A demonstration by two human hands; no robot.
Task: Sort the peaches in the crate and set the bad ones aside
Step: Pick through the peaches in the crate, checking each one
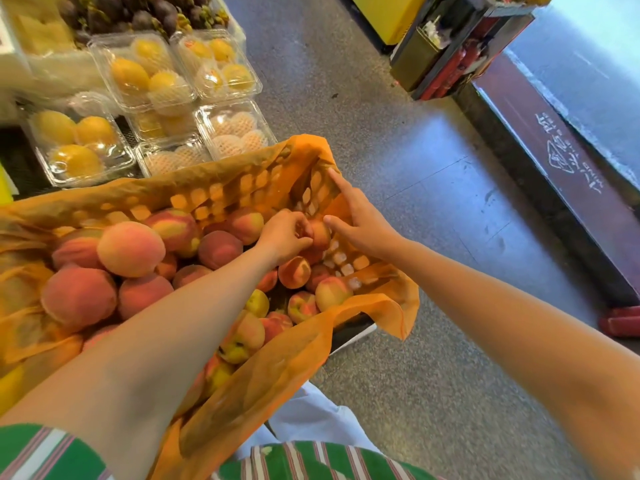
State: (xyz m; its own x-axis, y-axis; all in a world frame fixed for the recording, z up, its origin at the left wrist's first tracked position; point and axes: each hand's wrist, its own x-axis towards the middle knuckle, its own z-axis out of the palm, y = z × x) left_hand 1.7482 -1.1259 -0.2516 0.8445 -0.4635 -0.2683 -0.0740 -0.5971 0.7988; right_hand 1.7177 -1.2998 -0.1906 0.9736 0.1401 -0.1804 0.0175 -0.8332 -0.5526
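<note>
The floor (pixel 398 161) is grey speckled stone with a dull sheen, brightest toward the upper right, where pale daylight falls beyond a dark red mat (pixel 568 174) printed with white characters. At the upper left, clear boxes (pixel 145 74) of yellow fruit are stacked together, some of the fruit in white foam nets, with dark purple fruit (pixel 138 12) heaped behind them. Across the aisle stand a yellow cabinet (pixel 388 15) and, just right of it, a dark rack (pixel 450 53) holding red items, while a red object (pixel 620 323) lies at the right edge.
</note>
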